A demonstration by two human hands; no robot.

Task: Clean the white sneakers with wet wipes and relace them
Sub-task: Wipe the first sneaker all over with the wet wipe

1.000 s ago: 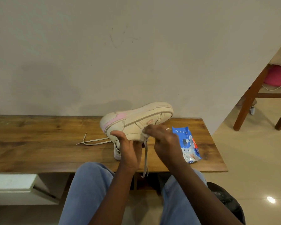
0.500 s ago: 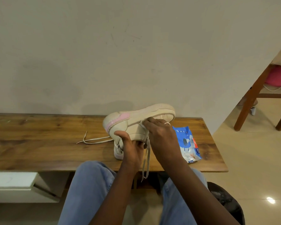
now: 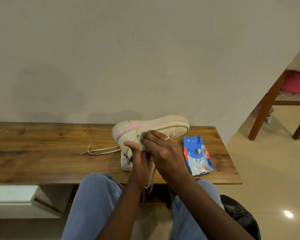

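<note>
a white sneaker (image 3: 152, 129) with a pink heel patch is held tipped on its side above the counter (image 3: 42, 153), its sole turned toward the wall and its heel to the left. it is gripped from beneath by the left hand (image 3: 140, 161), with the thumb raised against its side and the fingers curled under it. the right hand (image 3: 163, 150) is laid over the sneaker's side, fingers bent onto a small pale wipe (image 3: 142, 136) that is pressed against the upper; its thumb is hidden, and a ring (image 3: 167, 139) is worn on one finger. a hanging lace (image 3: 151, 180) drops from the sneaker between the two wrists, past the counter's near edge. directly below the sneaker a second sneaker (image 3: 125, 162) is seen on the counter, largely covered by the left hand. a loose lace (image 3: 100, 150) is laid flat to the sneaker's left. a blue and white wet wipes pack (image 3: 197, 155) lies just to the sneaker's right. farther right of the sneaker, well apart, a wooden chair (image 3: 267, 104) with a pink cushion is stood on the floor
</note>
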